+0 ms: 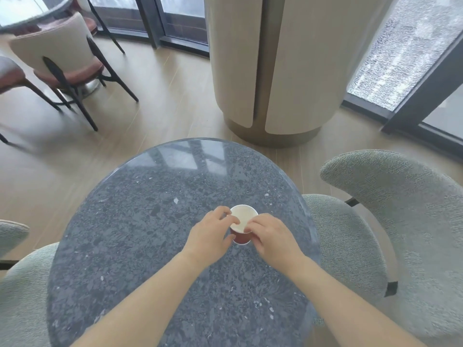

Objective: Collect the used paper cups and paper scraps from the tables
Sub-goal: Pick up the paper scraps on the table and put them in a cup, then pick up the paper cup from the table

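Observation:
A red paper cup (241,238) with a white inside stands upright on the round grey stone table (150,246), right of its middle. My left hand (209,232) grips the cup from the left, thumb low on the red wall and fingers curled at the rim. My right hand (271,237) comes in from the right and its fingertips pinch the near rim. Whether a white paper scrap lies inside the cup under the fingers I cannot tell.
A grey-green upholstered chair (390,221) stands close to the table's right edge, and another (22,291) at the left. A wide beige column (275,71) rises behind the table. Farther left stand brown-seated chairs (62,61) by a second table (32,11).

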`<control>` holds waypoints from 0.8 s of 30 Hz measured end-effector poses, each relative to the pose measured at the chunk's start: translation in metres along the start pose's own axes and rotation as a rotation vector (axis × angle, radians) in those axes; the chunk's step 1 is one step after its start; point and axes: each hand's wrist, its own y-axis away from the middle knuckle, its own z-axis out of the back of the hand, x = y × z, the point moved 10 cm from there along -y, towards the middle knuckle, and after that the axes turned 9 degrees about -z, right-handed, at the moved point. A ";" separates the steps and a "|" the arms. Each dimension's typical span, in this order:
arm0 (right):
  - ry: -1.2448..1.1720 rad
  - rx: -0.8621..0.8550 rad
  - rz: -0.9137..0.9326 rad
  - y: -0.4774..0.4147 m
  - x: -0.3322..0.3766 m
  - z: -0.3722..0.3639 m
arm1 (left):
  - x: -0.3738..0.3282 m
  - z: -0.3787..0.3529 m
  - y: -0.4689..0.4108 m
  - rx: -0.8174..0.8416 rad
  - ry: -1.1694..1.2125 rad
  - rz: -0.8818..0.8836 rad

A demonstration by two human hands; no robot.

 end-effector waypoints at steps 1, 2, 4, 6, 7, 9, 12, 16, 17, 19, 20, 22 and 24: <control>-0.037 -0.037 0.010 0.007 0.005 0.005 | -0.004 0.002 0.005 -0.003 -0.004 -0.016; -0.063 -0.069 0.012 0.015 0.009 0.010 | -0.008 0.005 0.011 -0.015 -0.007 -0.030; -0.079 -0.119 -0.003 0.029 0.015 0.017 | -0.016 0.011 0.023 -0.050 -0.003 -0.056; -0.076 -0.156 -0.032 0.042 0.018 0.023 | -0.026 0.016 0.033 -0.079 0.018 -0.087; -0.073 -0.171 -0.053 0.049 0.020 0.027 | -0.032 0.018 0.038 -0.094 0.039 -0.105; -0.062 -0.205 -0.104 0.064 0.023 0.035 | -0.044 0.022 0.048 -0.122 0.084 -0.141; -0.053 -0.276 -0.170 0.088 0.033 0.051 | -0.063 0.032 0.064 -0.180 0.153 -0.208; -0.080 -0.349 -0.257 0.126 0.054 0.064 | -0.085 0.043 0.094 -0.198 0.231 -0.333; -0.079 -0.356 -0.274 0.137 0.060 0.065 | -0.090 0.044 0.102 -0.190 0.246 -0.373; -0.070 -0.385 -0.309 0.160 0.072 0.066 | -0.102 0.046 0.119 -0.166 0.264 -0.455; -0.063 -0.410 -0.329 0.172 0.077 0.067 | -0.108 0.046 0.127 -0.151 0.265 -0.493; -0.050 -0.460 -0.390 0.199 0.085 0.068 | -0.121 0.044 0.144 -0.120 0.272 -0.559; -0.029 -0.507 -0.454 0.228 0.093 0.068 | -0.133 0.039 0.159 -0.077 0.290 -0.603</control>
